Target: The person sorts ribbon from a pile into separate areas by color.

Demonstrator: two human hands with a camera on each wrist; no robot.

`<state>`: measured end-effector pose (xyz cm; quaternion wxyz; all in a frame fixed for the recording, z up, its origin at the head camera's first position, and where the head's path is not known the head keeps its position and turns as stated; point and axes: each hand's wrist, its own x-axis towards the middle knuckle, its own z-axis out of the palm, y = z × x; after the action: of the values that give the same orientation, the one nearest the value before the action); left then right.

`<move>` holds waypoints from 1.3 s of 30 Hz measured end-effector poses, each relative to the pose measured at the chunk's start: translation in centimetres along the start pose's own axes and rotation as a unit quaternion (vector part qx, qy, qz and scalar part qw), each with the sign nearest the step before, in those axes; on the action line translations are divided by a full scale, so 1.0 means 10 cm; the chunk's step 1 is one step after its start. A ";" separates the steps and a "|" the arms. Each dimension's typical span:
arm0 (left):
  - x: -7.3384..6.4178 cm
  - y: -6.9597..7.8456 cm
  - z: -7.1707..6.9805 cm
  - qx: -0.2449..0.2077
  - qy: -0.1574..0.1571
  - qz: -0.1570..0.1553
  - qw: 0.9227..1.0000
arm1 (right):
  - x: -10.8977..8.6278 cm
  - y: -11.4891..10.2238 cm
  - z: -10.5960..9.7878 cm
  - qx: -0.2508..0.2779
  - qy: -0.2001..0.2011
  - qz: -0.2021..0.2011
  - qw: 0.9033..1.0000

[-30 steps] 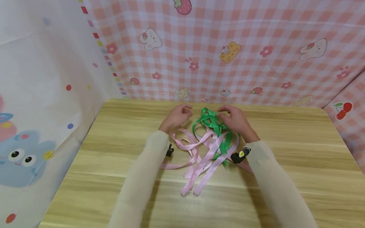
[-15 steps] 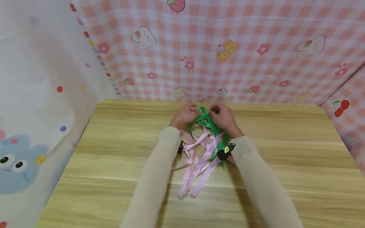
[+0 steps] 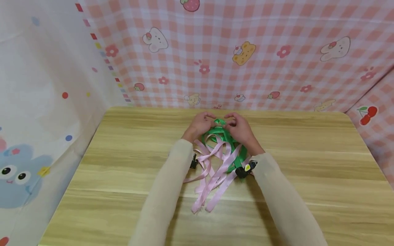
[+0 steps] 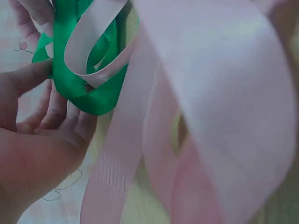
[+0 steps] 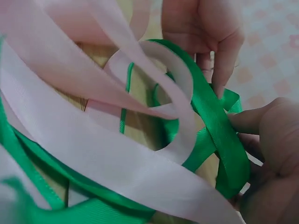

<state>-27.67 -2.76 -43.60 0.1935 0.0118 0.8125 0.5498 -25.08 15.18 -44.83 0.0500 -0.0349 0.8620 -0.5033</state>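
Closing in since a second ago, both hands, left hand (image 3: 200, 125) and right hand (image 3: 240, 129), now pinch the green ribbon (image 3: 222, 131) (pink ribbon (image 3: 215, 174) trailing), suggesting untangling underway.

My arms wear long, close-fitting cream sleeves (image 3: 160, 198) down to the wrists. Beside each cuff sits a small black camera (image 3: 245, 169); the right one bears a yellow mark.

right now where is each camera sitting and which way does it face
Head: worn high, looks forward and down at the table; both sleeves, left hand and right hand show.
Left wrist: close behind the left hand, facing the green ribbon and pink ribbon.
Right wrist: close behind the right hand; both hands show.
All three share the ribbons.
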 end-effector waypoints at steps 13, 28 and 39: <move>-0.40 0.02 -0.24 0.021 -0.150 0.135 0.979 | -0.44 -0.25 -0.28 0.020 -0.063 -0.050 0.997; -0.83 -0.02 -0.38 0.072 -0.242 0.163 0.954 | -0.79 -0.35 -0.20 -0.008 -0.151 -0.133 0.980; -0.99 -0.01 -0.35 0.027 -0.255 0.187 0.948 | -0.94 -0.38 -0.05 0.036 -0.128 -0.123 0.983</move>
<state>-19.63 -8.19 -39.59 0.2874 0.3083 0.7339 0.5326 -15.73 14.75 -40.80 0.0992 -0.2033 0.8189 -0.5275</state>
